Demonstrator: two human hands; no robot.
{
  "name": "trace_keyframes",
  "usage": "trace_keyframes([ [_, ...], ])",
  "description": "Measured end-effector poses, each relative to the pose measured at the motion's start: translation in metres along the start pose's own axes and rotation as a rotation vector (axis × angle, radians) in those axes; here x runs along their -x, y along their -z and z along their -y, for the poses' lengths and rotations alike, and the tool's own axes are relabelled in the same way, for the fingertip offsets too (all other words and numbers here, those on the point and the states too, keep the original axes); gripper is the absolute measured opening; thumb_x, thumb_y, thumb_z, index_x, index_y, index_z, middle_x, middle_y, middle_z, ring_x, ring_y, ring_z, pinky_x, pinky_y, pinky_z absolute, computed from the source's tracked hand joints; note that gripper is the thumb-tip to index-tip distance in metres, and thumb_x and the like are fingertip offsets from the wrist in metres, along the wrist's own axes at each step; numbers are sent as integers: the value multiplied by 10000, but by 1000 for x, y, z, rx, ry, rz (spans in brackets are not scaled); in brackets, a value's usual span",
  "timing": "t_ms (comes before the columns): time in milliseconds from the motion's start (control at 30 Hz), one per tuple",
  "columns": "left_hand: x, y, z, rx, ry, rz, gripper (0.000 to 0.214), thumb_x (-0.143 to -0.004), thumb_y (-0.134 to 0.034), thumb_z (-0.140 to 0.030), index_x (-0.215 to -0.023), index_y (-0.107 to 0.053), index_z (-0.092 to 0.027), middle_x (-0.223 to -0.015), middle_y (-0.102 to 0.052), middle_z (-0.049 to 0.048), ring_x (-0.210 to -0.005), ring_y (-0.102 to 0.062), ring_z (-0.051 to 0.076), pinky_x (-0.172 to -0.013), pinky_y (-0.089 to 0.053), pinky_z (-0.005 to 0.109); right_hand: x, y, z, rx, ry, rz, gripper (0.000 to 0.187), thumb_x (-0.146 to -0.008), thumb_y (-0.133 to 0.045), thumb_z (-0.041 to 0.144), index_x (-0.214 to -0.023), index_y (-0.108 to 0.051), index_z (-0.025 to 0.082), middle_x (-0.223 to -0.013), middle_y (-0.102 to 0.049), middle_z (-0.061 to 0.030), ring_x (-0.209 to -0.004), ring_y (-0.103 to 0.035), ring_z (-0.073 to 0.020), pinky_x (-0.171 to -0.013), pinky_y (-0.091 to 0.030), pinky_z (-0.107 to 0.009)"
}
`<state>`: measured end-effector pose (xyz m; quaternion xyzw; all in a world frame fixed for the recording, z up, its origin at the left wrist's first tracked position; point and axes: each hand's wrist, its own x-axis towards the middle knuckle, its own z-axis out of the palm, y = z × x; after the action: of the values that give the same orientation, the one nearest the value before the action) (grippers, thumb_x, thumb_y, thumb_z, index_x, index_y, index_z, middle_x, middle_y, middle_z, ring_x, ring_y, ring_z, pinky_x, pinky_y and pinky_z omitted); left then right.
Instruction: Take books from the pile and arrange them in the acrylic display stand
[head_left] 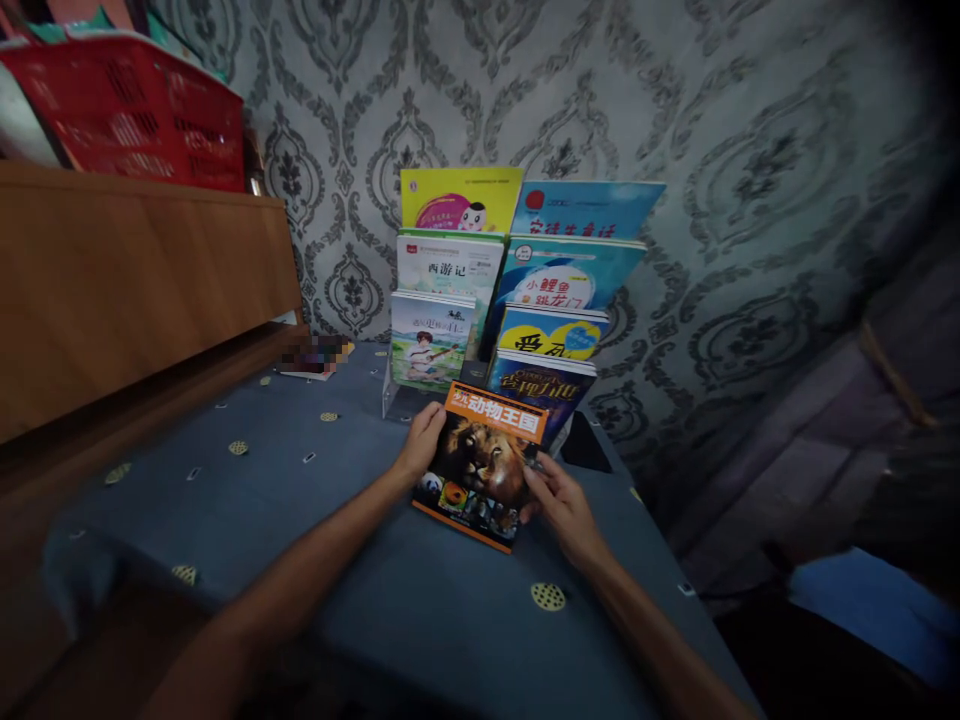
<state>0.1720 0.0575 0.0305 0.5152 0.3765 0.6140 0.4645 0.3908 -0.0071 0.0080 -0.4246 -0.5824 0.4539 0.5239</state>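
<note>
An orange-and-black book (480,465) with a lion on its cover is held between my two hands, tilted toward me. My left hand (424,438) is closed on its left edge, near the upper corner. On the right edge, my right hand (559,500) grips it with fingers on the cover. Just behind stands a clear tiered book rack (388,390) filled with upright books. Its left side carries a yellow book (461,200), a white-green book (450,262) and a book with a guitar player (433,340). Blue books (592,205) and a dark purple book (540,385) fill the right.
A patterned blue-grey cloth (300,500) covers the table. At the back left lies a blurred-out book (313,355). A wooden cabinet (142,260) with a red basket (142,110) on top borders the left. Patterned wallpaper rises behind, and a dark flat object (586,443) lies right of the rack.
</note>
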Motion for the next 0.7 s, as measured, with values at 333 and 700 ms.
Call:
trace_keyframes([
  [333, -12, 16, -18, 12, -129, -30, 232, -877, -591, -387, -744, -624, -200, -761, -608, -14, -790, -550, 166, -796, -446, 272, -5, -28, 18, 158, 190, -23, 439, -912, -594, 583, -1183, -645, 241, -991, -714, -68, -696, -652, -200, -555, -606, -328],
  [700, 6, 53, -21, 148, -130, -189, 291, -875, -607, -456, -715, -608, -213, -674, -572, -15, -728, -576, 164, -691, -477, 254, 19, -82, 33, 674, 731, 108, 402, -1046, -399, 214, -1428, -521, 238, -1086, -756, -106, -953, -741, -240, -847, -615, -375],
])
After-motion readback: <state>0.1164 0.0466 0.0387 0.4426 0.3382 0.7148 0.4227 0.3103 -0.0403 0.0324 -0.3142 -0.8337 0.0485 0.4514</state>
